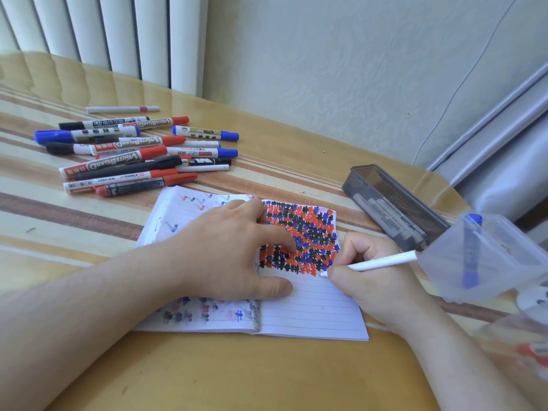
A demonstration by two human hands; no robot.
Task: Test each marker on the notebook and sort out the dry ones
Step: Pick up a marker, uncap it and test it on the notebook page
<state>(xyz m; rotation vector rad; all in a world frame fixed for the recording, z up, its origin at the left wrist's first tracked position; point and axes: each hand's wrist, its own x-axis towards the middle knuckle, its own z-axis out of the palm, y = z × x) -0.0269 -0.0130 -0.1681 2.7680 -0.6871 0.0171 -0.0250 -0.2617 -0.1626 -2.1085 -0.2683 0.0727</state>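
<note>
Right hand pinches slim white marker, tip on lined notebook; left hand flat, fingers spread.

Sat at a glossy yellow-tan tabletop with brown and cream stripes, its far edge running diagonally toward the right. Backed by a pale cream wall with a faint embossed leaf pattern. Flanked at the far left corner by white vertical ribbed panels, mirrored in the sheen. Bordered at right by grey padded upholstery. Lit softly by daylight.
</note>
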